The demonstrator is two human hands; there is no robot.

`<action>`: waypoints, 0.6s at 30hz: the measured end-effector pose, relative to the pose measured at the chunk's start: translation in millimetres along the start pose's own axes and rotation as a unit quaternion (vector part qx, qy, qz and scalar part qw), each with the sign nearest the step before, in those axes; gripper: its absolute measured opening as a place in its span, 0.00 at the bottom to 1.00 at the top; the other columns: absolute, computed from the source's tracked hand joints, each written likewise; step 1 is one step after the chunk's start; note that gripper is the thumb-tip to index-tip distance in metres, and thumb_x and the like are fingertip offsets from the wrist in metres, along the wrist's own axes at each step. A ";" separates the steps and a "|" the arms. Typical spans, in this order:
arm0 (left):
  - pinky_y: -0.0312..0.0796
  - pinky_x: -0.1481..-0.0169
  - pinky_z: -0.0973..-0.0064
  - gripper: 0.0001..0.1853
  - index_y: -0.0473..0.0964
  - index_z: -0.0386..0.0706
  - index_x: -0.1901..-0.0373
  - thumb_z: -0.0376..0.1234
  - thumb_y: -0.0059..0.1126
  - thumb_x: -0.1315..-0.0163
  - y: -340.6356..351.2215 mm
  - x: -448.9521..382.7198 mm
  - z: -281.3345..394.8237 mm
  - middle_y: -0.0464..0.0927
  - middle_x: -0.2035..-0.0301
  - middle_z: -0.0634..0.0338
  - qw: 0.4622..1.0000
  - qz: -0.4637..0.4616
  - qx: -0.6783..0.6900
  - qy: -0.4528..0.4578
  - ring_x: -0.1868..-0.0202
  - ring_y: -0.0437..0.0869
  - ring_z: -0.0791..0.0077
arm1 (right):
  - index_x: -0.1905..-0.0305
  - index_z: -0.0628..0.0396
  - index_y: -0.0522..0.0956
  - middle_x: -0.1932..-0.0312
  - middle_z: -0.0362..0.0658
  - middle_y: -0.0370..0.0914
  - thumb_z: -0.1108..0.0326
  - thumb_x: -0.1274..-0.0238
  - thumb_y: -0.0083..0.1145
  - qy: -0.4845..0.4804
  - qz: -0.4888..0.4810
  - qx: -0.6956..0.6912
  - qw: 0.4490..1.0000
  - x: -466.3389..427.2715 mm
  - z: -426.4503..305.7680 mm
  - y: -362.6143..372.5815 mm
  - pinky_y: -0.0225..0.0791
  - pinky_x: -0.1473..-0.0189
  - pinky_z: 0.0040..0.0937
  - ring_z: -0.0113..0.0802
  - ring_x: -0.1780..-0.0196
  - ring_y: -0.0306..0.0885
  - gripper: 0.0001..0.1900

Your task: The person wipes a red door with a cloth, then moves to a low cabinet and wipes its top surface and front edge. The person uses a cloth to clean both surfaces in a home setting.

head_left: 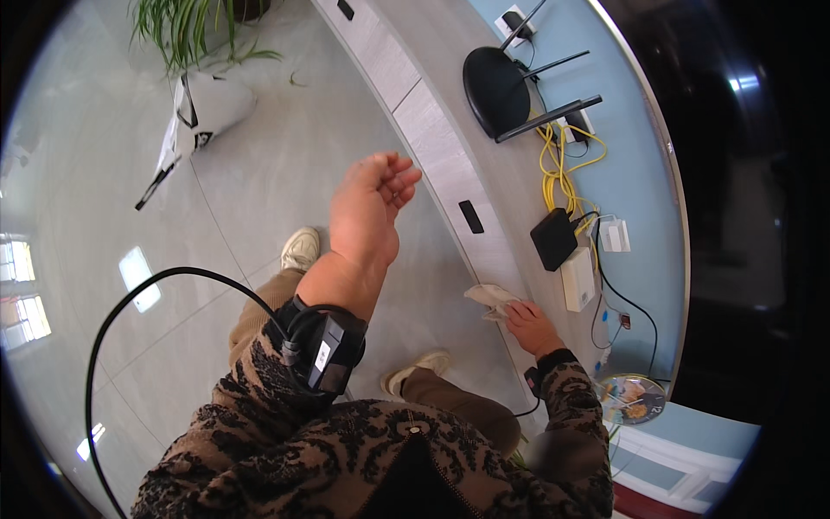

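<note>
My left hand (376,194) is raised over the tiled floor, its fingers loosely curled with nothing seen in them. A black device is strapped to that forearm. At the front edge of a long, low wood-look cabinet (434,136), my right hand (528,324) has its fingers on a pale cloth (491,300), pressed against the cabinet near its edge. On the cabinet top, beyond the cloth, lie a black box (554,239) and a white box (577,279). Whether the cloth is gripped or only pressed is partly hidden by the fingers.
A black round-based stand (496,91) and coiled yellow cable (559,175) are on the cabinet, below a large television (733,214). A round clock (632,399) is near the right end. A white bag (211,110) and a leafy plant (188,32) stand on the floor.
</note>
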State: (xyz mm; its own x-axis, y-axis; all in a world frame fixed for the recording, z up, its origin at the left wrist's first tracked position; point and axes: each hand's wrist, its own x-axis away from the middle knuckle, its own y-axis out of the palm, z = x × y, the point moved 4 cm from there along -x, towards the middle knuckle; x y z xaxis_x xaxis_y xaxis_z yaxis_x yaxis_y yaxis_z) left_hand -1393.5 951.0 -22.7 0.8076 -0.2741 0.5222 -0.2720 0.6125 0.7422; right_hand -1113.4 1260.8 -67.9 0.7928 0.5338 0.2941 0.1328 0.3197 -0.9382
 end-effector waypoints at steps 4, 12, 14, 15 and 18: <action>0.73 0.48 0.68 0.12 0.72 0.35 0.55 0.35 0.48 0.30 8.5 7.3 17.9 0.78 0.56 0.52 0.998 0.045 0.032 0.018 0.54 0.81 0.63 | 0.64 0.53 0.81 0.53 0.41 0.78 0.66 0.46 0.53 0.007 -0.014 0.026 1.000 -25.8 2.2 10.2 0.55 0.33 0.43 0.37 0.37 0.66 0.08; 0.72 0.48 0.69 0.11 0.72 0.36 0.55 0.35 0.47 0.31 5.5 4.1 37.7 0.78 0.58 0.54 0.996 0.049 0.074 0.027 0.56 0.81 0.65 | 0.58 0.57 0.84 0.54 0.42 0.80 0.63 0.41 0.49 -0.037 -0.106 0.180 0.977 -176.4 34.7 45.2 0.54 0.35 0.43 0.40 0.42 0.67 0.15; 0.72 0.48 0.69 0.11 0.72 0.36 0.55 0.35 0.47 0.30 1.0 2.3 41.6 0.78 0.58 0.54 0.996 0.050 0.071 0.023 0.56 0.81 0.65 | 0.58 0.56 0.84 0.55 0.42 0.80 0.63 0.41 0.49 -0.031 -0.098 0.205 0.973 -219.4 44.4 48.9 0.54 0.36 0.43 0.39 0.44 0.67 0.15; 0.72 0.48 0.69 0.11 0.71 0.36 0.56 0.35 0.47 0.30 -0.3 2.0 42.5 0.78 0.58 0.54 0.996 0.049 0.072 0.021 0.56 0.81 0.65 | 0.58 0.55 0.84 0.56 0.41 0.80 0.63 0.40 0.49 -0.018 -0.097 0.205 0.974 -238.6 48.9 48.9 0.55 0.37 0.42 0.39 0.45 0.67 0.14; 0.72 0.48 0.69 0.11 0.71 0.36 0.55 0.35 0.47 0.30 -3.2 1.0 42.8 0.78 0.58 0.53 0.996 0.052 0.072 0.015 0.56 0.81 0.65 | 0.60 0.51 0.83 0.58 0.39 0.80 0.62 0.40 0.49 0.045 -0.069 0.177 0.981 -300.9 65.8 43.6 0.56 0.41 0.42 0.37 0.46 0.68 0.12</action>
State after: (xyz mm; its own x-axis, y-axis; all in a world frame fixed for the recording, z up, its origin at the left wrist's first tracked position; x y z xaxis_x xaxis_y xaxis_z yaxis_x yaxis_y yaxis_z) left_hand -1414.3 917.1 -6.7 0.7854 -0.1913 0.5887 -0.4259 0.5232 0.7382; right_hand -1385.3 1165.7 -185.3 0.8333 0.4005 0.3811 0.0402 0.6436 -0.7643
